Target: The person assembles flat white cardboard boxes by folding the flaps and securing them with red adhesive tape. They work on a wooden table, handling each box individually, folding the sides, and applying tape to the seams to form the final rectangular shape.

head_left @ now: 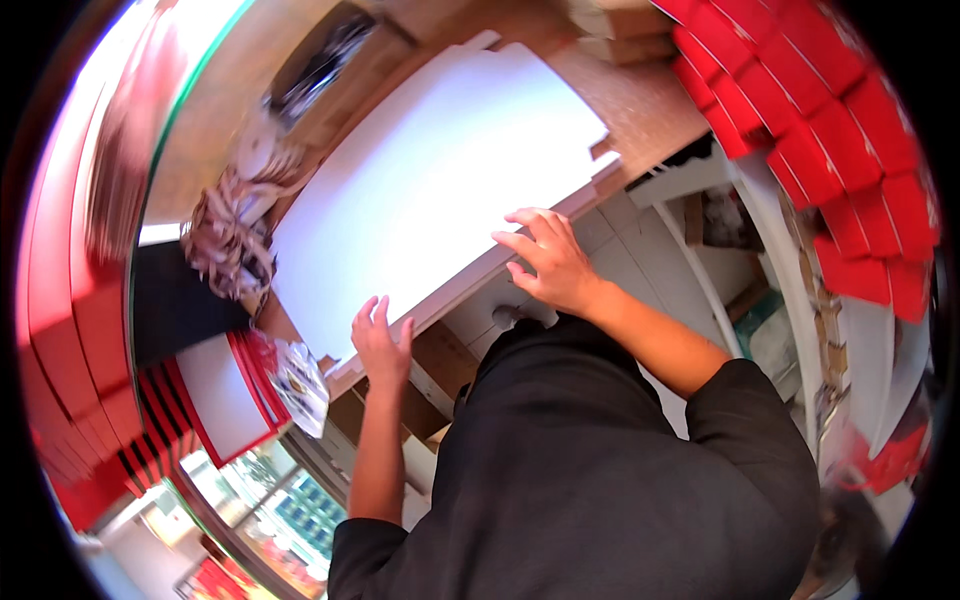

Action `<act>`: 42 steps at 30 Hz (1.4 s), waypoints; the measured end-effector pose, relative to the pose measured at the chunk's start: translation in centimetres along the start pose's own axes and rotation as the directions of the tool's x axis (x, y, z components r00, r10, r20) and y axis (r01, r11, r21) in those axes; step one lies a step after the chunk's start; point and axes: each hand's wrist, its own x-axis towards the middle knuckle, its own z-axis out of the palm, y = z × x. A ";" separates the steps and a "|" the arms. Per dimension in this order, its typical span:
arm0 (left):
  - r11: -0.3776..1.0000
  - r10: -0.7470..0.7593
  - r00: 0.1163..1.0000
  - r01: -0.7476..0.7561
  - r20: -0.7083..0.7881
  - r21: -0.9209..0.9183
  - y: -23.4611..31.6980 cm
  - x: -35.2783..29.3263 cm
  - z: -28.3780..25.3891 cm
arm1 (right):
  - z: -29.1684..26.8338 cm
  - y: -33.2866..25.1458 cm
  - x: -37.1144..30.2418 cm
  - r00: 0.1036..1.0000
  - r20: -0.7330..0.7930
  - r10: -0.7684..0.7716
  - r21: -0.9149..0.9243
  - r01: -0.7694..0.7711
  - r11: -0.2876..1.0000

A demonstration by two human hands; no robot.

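A large white sheet of card point(440, 170) with notched, tabbed corners lies flat on the wooden table point(640, 105). My left hand point(380, 345) is over its near edge toward the left, fingers apart and holding nothing. Farther right along the same edge, my right hand point(550, 262) has its fingers spread and slightly curled, also with nothing in it. Whether any fingertip touches the card, I cannot tell.
Red boxes point(830, 110) are piled at the right, beside a white chair point(775, 260). More red boxes point(75, 330) stand at the left. A heap of brownish strips point(230, 230) and a clear plastic bag point(300, 385) lie by the card's left end. A box with dark contents point(320, 65) sits behind it.
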 end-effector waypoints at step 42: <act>0.964 0.265 0.963 -0.263 -0.058 0.038 -15.7 -6.7 5.8 | 23.4 -12.2 3.0 0.651 0.575 -0.495 0.111 0.538 0.836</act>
